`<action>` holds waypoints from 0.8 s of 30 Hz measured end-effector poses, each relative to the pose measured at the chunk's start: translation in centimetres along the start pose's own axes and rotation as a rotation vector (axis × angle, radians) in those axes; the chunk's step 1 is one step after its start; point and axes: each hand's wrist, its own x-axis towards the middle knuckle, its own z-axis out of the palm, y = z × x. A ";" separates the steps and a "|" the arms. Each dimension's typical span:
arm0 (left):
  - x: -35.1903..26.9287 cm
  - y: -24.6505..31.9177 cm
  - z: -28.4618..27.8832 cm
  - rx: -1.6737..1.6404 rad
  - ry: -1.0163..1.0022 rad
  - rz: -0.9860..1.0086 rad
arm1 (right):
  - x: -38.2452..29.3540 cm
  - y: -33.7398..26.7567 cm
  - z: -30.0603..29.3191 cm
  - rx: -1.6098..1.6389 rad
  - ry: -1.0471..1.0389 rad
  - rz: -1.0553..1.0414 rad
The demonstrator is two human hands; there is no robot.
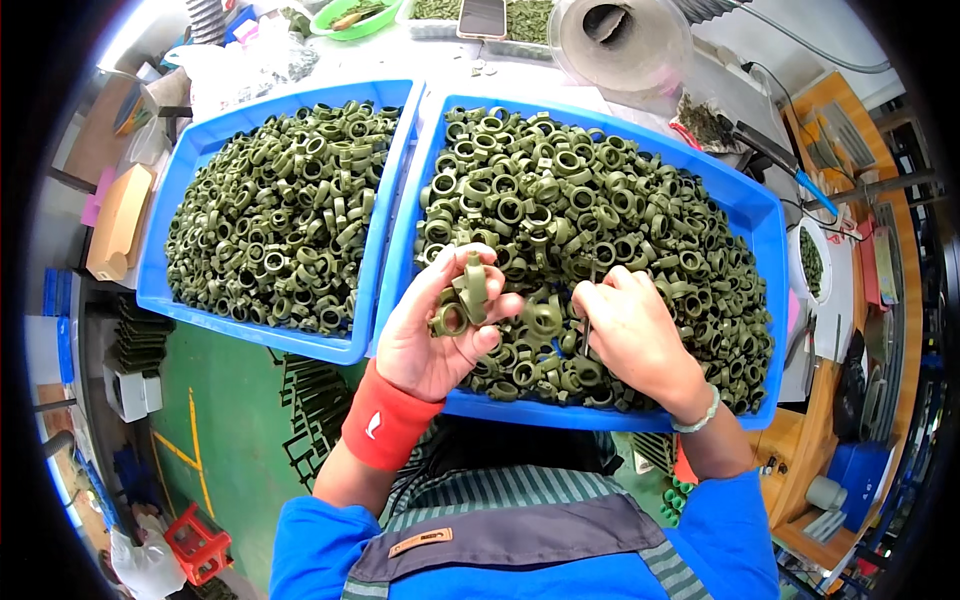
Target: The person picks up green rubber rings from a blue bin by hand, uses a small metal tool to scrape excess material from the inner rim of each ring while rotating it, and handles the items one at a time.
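Observation:
My left hand (442,330), with a red wristband, is palm up over the front of the right-hand blue bin (592,422). Its fingers hold olive-green plastic ring clamps (472,289), one upright between thumb and fingers and another lower in the palm. To its right, my right hand (634,330) is closed around a thin dark metal tool (586,337), perhaps a trimming knife; the grip hides most of it. Between the hands is a blurred green ring part (541,319); whether it is in the air or on the heap cannot be told. Similar ring parts (585,199) fill the bin.
A second blue bin (247,334) of the same parts adjoins on the left. Behind the bins are a phone (482,18), a green basin (352,19) and a large clear cone-shaped hood (622,45). A blue-tipped tool (814,191) and a white bowl (823,262) are at right.

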 end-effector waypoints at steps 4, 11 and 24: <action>0.3 -0.2 -1.4 -0.071 -0.109 -0.044 | 0.3 -0.1 -0.2 0.103 -0.042 -0.008; -0.2 -0.2 0.2 0.235 0.146 0.033 | 0.8 -0.2 -1.2 0.623 0.005 0.196; 0.2 -2.1 2.1 0.492 0.204 -0.195 | 0.8 -0.5 -2.0 1.626 0.057 0.185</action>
